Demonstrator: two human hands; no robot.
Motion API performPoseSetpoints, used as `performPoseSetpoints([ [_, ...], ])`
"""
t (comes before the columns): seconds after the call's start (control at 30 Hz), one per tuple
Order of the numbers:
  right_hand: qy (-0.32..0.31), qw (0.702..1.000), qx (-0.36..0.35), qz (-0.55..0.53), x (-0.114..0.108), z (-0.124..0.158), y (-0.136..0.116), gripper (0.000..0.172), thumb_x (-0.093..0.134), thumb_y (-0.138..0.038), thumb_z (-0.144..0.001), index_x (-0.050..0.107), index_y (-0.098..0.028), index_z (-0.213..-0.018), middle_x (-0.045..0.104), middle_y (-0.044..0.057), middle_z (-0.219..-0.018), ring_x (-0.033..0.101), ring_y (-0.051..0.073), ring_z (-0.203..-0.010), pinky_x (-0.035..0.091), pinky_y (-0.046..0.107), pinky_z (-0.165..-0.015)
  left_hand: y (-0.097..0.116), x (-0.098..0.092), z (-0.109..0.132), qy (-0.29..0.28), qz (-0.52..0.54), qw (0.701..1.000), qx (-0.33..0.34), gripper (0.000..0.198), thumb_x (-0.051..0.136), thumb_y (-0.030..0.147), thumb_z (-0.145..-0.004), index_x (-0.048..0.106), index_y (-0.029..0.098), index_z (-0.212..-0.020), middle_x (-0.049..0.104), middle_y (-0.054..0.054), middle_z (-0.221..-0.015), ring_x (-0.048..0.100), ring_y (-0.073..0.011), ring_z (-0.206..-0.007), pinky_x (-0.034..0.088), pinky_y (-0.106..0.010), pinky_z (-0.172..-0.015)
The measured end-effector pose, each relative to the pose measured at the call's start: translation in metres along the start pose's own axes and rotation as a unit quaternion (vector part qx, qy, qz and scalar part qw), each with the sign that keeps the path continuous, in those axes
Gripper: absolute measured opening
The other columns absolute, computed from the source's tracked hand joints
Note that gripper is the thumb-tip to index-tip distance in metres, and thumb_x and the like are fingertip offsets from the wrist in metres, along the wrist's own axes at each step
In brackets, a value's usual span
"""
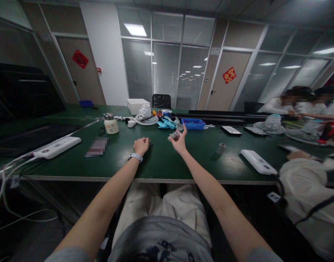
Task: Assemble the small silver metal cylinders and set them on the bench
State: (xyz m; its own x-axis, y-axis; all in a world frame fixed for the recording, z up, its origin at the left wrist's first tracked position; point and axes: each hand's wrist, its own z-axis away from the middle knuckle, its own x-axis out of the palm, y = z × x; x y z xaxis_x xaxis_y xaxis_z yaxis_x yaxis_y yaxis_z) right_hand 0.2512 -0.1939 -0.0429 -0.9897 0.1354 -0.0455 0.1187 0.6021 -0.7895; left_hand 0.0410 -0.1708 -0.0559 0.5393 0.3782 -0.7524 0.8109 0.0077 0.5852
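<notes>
My right hand (180, 141) is raised a little above the green table (161, 163), its fingers closed around a small grey metal cylinder (174, 135). To its left, my left hand (141, 146), with a watch on the wrist, is closed near the table surface; a small dark tip shows beside its fingers, too small to identify. A similar metal cylinder (221, 148) stands on the table to the right. Beyond my hands lie light-blue fan blades (167, 123), a white fan part (146, 119) and a blue tray (193, 124).
A cream bottle (111, 125) and a white power strip (58, 147) are at left. Another white power strip (258, 162) lies at right, near a co-worker's sleeve (303, 174). Other people sit at the far right. A white box (138, 106) stands behind.
</notes>
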Motion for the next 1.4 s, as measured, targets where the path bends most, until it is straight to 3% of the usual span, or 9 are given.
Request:
performPoseSetpoints([
  [0.13, 0.004, 0.997, -0.027, 0.069, -0.005, 0.001, 0.002, 0.097, 0.064, -0.020, -0.078, 0.000, -0.025, -0.151, 0.061, 0.013, -0.118, 0.063, 0.023, -0.102, 0.047, 0.046, -0.098, 0.000, 0.000, 0.000, -0.003, -0.001, 1.000, -0.002, 0.038, 0.041, 0.044, -0.092, 0.074, 0.026, -0.099, 0.072, -0.008, -0.105, 0.060, -0.0277, -0.102, 0.044, -0.036, -0.085],
  [0.3, 0.064, 0.967, -0.017, 0.244, -0.034, -0.010, -0.001, 0.091, 0.065, -0.018, -0.075, 0.012, -0.022, -0.149, 0.065, 0.010, -0.108, 0.064, 0.025, -0.096, 0.047, 0.044, -0.092, -0.001, 0.000, 0.000, -0.001, 0.007, 1.000, 0.002, 0.038, 0.041, 0.044, -0.091, 0.074, 0.026, -0.097, 0.073, -0.007, -0.103, 0.061, -0.0278, -0.102, 0.044, -0.036, -0.084],
  [0.57, 0.233, 0.831, 0.146, 0.483, -0.124, -0.019, 0.007, 0.076, 0.064, -0.022, -0.077, 0.027, -0.019, -0.143, 0.066, 0.014, -0.108, 0.064, 0.028, -0.099, 0.043, 0.037, -0.088, -0.002, 0.000, 0.000, -0.001, 0.004, 1.000, 0.006, 0.039, 0.041, 0.044, -0.091, 0.075, 0.026, -0.098, 0.072, -0.009, -0.104, 0.060, -0.0297, -0.102, 0.044, -0.039, -0.085],
  [0.7, 0.249, 0.790, 0.226, 0.513, -0.141, -0.017, 0.020, 0.075, 0.059, -0.017, -0.078, 0.025, -0.020, -0.145, 0.066, 0.013, -0.106, 0.064, 0.027, -0.099, 0.043, 0.037, -0.088, -0.002, 0.001, -0.001, 0.001, 0.004, 1.000, 0.009, 0.039, 0.041, 0.044, -0.091, 0.075, 0.026, -0.097, 0.073, -0.009, -0.104, 0.060, -0.0289, -0.101, 0.044, -0.038, -0.086],
  [0.97, 0.309, 0.776, 0.259, 0.484, -0.148, -0.017, 0.037, 0.080, 0.057, -0.015, -0.079, 0.019, -0.012, -0.149, 0.058, 0.023, -0.121, 0.057, 0.031, -0.114, 0.041, 0.042, -0.096, -0.002, -0.001, 0.001, 0.000, 0.001, 1.000, 0.014, 0.038, 0.041, 0.043, -0.092, 0.075, 0.026, -0.097, 0.073, -0.009, -0.101, 0.061, -0.0281, -0.100, 0.044, -0.037, -0.084],
  [1.1, 0.351, 0.770, 0.178, 0.502, -0.132, -0.018, 0.022, 0.089, 0.063, -0.020, -0.079, 0.012, -0.010, -0.151, 0.019, 0.031, -0.151, 0.032, 0.035, -0.137, 0.032, 0.045, -0.106, -0.001, 0.000, 0.001, 0.011, 0.010, 1.000, 0.009, 0.038, 0.041, 0.043, -0.092, 0.074, 0.024, -0.099, 0.072, -0.009, -0.102, 0.061, -0.0286, -0.099, 0.045, -0.037, -0.083],
  [1.17, 0.310, 0.799, 0.080, 0.510, -0.110, -0.018, 0.008, 0.080, 0.061, -0.025, -0.082, 0.021, -0.011, -0.150, 0.013, 0.026, -0.155, 0.021, 0.034, -0.142, 0.027, 0.048, -0.109, -0.001, 0.001, -0.001, 0.023, 0.012, 1.000, 0.001, 0.038, 0.041, 0.042, -0.092, 0.073, 0.023, -0.101, 0.072, -0.010, -0.104, 0.060, -0.0290, -0.101, 0.045, -0.038, -0.084],
  [1.3, 0.033, 0.891, -0.070, 0.447, -0.036, -0.013, -0.008, 0.040, 0.050, -0.040, -0.091, 0.060, -0.021, -0.125, 0.051, 0.013, -0.136, 0.039, 0.027, -0.130, 0.027, 0.048, -0.108, -0.003, 0.003, -0.003, 0.044, 0.023, 0.999, -0.008, 0.038, 0.042, 0.042, -0.092, 0.070, 0.019, -0.103, 0.071, -0.012, -0.106, 0.060, -0.0278, -0.102, 0.044, -0.036, -0.086],
  [1.4, -0.138, 0.896, -0.055, 0.418, 0.022, -0.004, -0.003, 0.039, 0.057, -0.053, -0.086, 0.070, -0.026, -0.111, 0.061, 0.009, -0.123, 0.048, 0.025, -0.120, 0.031, 0.045, -0.104, -0.004, 0.004, -0.004, 0.057, 0.036, 0.998, -0.011, 0.036, 0.041, 0.040, -0.092, 0.068, 0.018, -0.103, 0.071, -0.012, -0.105, 0.060, -0.0268, -0.102, 0.044, -0.036, -0.088],
])
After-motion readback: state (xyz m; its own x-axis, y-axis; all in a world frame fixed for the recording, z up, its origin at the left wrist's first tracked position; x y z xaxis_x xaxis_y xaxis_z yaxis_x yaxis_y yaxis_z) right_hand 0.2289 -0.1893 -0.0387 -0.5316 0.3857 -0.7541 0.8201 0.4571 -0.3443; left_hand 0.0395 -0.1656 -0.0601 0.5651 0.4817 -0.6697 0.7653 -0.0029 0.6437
